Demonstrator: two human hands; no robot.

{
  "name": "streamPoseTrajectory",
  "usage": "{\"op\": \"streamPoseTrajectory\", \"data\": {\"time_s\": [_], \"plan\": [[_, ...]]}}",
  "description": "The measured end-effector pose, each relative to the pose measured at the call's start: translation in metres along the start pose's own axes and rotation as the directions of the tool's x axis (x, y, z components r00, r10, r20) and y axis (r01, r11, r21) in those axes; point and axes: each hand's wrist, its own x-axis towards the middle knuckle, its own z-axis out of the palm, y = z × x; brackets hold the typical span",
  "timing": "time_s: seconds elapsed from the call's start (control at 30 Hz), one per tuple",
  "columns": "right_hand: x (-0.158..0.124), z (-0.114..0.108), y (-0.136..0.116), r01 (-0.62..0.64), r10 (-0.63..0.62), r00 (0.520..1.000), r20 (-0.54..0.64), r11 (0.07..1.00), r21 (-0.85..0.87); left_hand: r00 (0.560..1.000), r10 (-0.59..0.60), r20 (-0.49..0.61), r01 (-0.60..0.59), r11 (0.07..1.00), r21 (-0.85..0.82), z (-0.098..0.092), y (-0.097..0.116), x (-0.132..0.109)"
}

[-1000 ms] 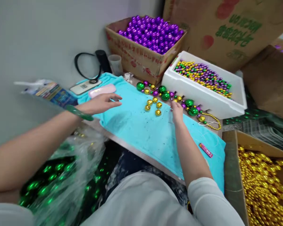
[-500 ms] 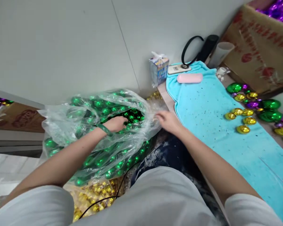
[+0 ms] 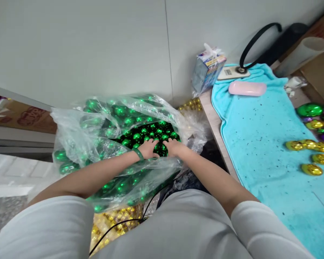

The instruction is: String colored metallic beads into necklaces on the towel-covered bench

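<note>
A clear plastic bag (image 3: 78, 133) full of shiny green balls (image 3: 140, 131) sits on the floor to my left. Both hands reach into its open mouth. My left hand (image 3: 148, 148), with a green bangle on the wrist, lies on the balls with fingers curled over them. My right hand (image 3: 172, 146) rests right beside it, fingers bent down among the balls. What either hand grips is hidden by the balls.
A turquoise towel (image 3: 259, 136) covers the table at right, with loose gold balls (image 3: 311, 169), green and purple beads (image 3: 310, 109), a pink case (image 3: 247, 88) and a tissue pack (image 3: 207, 68). Gold beads in a bag (image 3: 113, 223) lie below the green bag.
My view swung left from the table to the bag. The left hand went into the bag first; the right hand has now moved from the bag's rim in beside it.
</note>
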Motion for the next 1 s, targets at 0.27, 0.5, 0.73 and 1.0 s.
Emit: {"op": "streamPoseTrajectory", "data": {"time_s": [0.27,0.5,0.73,1.0], "plan": [[-0.015,0.04,-0.003,0.008,-0.022,0.992,-0.121,0.994,-0.113,0.992,0.018,-0.125,-0.004,0.994,0.111,0.023,0.026,-0.001],[-0.01,0.039,0.006,-0.027,0.029,0.963,-0.268,1.0,0.011,0.995,-0.046,-0.087,0.057,0.991,0.118,0.018,0.038,0.023],[-0.008,0.021,0.022,-0.153,0.26,0.922,-0.289,0.926,0.345,0.99,-0.065,-0.122,0.076,0.993,0.091,-0.003,0.042,0.009],[0.002,0.004,0.019,-0.016,0.035,0.896,-0.442,0.999,0.046,0.976,-0.049,-0.213,0.012,0.985,-0.172,-0.055,-0.029,0.025]]}}
